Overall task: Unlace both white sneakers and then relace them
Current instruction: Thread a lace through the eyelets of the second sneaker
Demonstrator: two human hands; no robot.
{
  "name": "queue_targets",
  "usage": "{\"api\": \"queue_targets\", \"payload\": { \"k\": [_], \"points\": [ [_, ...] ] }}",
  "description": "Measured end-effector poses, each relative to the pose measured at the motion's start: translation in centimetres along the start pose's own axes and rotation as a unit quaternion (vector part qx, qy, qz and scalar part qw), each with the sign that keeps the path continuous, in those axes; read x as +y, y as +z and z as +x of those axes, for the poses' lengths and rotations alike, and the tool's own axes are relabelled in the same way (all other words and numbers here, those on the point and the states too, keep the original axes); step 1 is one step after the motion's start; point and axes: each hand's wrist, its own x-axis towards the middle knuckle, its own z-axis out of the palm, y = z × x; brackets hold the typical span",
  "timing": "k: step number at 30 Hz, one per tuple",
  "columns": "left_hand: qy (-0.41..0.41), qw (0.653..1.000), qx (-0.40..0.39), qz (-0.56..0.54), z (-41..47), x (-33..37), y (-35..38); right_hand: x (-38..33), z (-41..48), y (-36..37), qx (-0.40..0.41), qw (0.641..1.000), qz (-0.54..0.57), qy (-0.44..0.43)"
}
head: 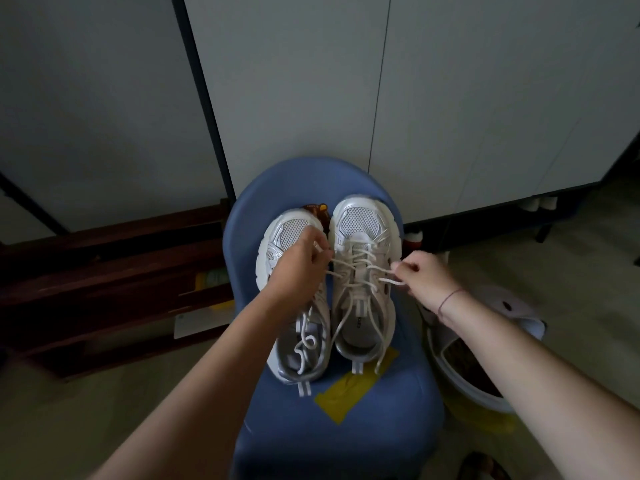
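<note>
**Hidden or unclear**
- The left hand (298, 268) and its forearm cover the middle of the left sneaker (287, 230). Only the toe and heel of that sneaker show.
- A small brown object (317, 208) at the back edge of the seat is mostly hidden behind the left sneaker's toe. It cannot be identified.
- The front edge of the chair (329, 438) is cut off by the bottom of the frame.

**Hands**
- The left hand pinches one part of the lace (349, 268) at the inner side of the right sneaker (360, 223).
- The right hand (422, 275) pinches another part at the outer side.
- The hands are apart, with the right sneaker between them.
- A thin thread bracelet (450, 299) circles the right wrist.

**Containers**
- A white bin (485, 403) stands on the floor just beside the chair's right edge, partly behind the right forearm. Its contents are dark and hard to make out.

**Surface and room**
- Both sneakers rest side by side on the blue seat, toes toward the back edge. Loose lace lies in the left sneaker's opening.
- A yellow tape patch (346, 389) sits near the seat's centre, touching the right sneaker's heel.
- White cabinet doors (294, 98) stand behind the chair.
- Dark wooden boards (104, 271) lie to the left on a pale floor (121, 410).
- The lighting is dim.
</note>
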Motion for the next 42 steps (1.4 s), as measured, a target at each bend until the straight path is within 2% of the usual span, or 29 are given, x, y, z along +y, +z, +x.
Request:
{"api": "queue_targets", "payload": {
  "k": [3, 4, 6, 9, 14, 17, 21, 23, 24, 26, 27, 30, 31, 33, 36, 38, 40, 42],
  "points": [
    [0.051, 0.997, -0.046, -0.024, -0.3, -0.1, -0.3, -0.9, -0.9, 0.2, 0.091, 0.98, -0.089, -0.15],
    [0.072, 0.995, -0.065, -0.009, -0.5, -0.1, -0.3, -1.3, -1.2, 0.2, 0.098, 0.969, -0.1, -0.205],
    [0.1, 0.989, -0.097, 0.046, -1.0, -0.2, -0.2, -1.8, -1.6, 0.4, 0.066, 0.955, -0.125, -0.263],
    [0.124, 0.981, -0.07, 0.13, -1.5, -0.5, 0.6, -1.7, -1.8, 1.3, 0.018, 0.947, -0.181, -0.266],
    [0.135, 0.965, -0.011, 0.224, -2.2, 0.6, 1.4, -2.1, -2.2, 1.9, 0.045, 0.928, -0.269, -0.256],
    [0.137, 0.965, 0.011, 0.225, -2.5, 1.1, 1.6, -2.3, -2.4, 2.2, 0.042, 0.932, -0.264, -0.243],
    [0.096, 0.986, 0.015, 0.132, -2.0, 0.3, 1.0, -1.5, -1.6, 1.5, 0.014, 0.965, -0.156, -0.209],
    [0.08, 0.994, 0.018, 0.078, -1.9, 0.0, 0.8, -0.8, -1.3, 0.7, -0.02, 0.99, -0.009, -0.14],
    [0.069, 0.996, 0.022, 0.061, -2.0, -0.1, 0.7, -0.6, -1.5, 0.3, -0.046, 0.99, 0.101, -0.092],
    [0.025, 0.998, 0.033, 0.036, -2.0, -0.2, 0.5, -0.4, -1.7, -0.3, -0.097, 0.946, 0.308, 0.012],
    [-0.01, 0.999, 0.043, 0.006, -1.9, -0.3, 0.3, -0.3, -1.8, -0.6, -0.102, 0.924, 0.365, 0.051],
    [-0.117, 0.97, 0.041, -0.21, -1.6, -0.2, -0.9, 0.0, -1.8, -1.2, -0.089, 0.893, 0.424, 0.119],
    [-0.133, 0.957, 0.017, -0.256, -1.6, -0.1, -1.2, 0.1, -1.7, -1.2, -0.088, 0.891, 0.425, 0.13],
    [-0.136, 0.951, -0.042, -0.275, -1.8, 0.2, -1.5, 0.0, -1.7, -1.2, -0.104, 0.892, 0.42, 0.133],
    [-0.121, 0.966, -0.092, -0.208, -1.6, 0.4, -1.7, -0.3, -1.6, -1.1, -0.141, 0.901, 0.397, 0.105],
    [-0.105, 0.983, -0.088, -0.124, -1.4, 0.5, -1.5, -0.6, -1.8, -0.9, -0.144, 0.941, 0.302, 0.054],
    [-0.045, 0.996, -0.076, -0.012, -1.4, 0.6, -1.1, -0.6, -1.8, -0.4, -0.11, 0.983, 0.144, -0.031],
    [0.013, 0.996, -0.066, 0.055, -1.6, 0.7, -0.7, -0.4, -1.6, 0.1, -0.07, 0.992, 0.054, -0.095]
  ]
}}
